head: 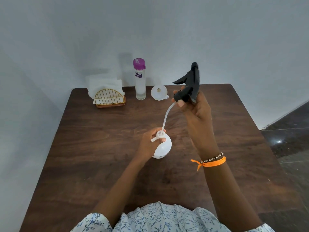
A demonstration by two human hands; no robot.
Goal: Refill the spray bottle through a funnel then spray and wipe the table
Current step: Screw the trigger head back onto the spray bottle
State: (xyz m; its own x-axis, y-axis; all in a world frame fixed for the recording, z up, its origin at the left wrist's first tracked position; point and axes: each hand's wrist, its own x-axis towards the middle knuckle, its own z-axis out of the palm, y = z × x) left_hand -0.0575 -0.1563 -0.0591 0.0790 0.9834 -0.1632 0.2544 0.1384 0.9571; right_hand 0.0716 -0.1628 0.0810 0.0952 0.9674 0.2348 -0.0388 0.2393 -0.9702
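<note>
We note the right hand [194, 106] raised above the far half of the brown table [103, 164], fingers curled round the black spray head [188, 84], thumb pressed near its collar; the nozzle points up and away, the trigger sticks out to the left; a white dip tube [164, 118] curves down from the collar, its lower end at the open neck of the bottle, how far in we cannot tell. The left hand [148, 144] grips the white spray bottle [163, 148] near its top, fingers wrapped round the shoulder; the bottle stands on the table about mid-surface, tilted a little, cap off. Along the far edge, left to right: a gold wire napkin holder [109, 98] stuffed with white tissues [103, 83]; a tall clear water bottle [140, 81] with purple lid, upright; just beside it a white funnel [159, 92] lying on the wood, mouth toward us, apart from both hands. An orange thread and a beaded bracelet [213, 160] circle the right wrist; floral sleeves show at the bottom.
</note>
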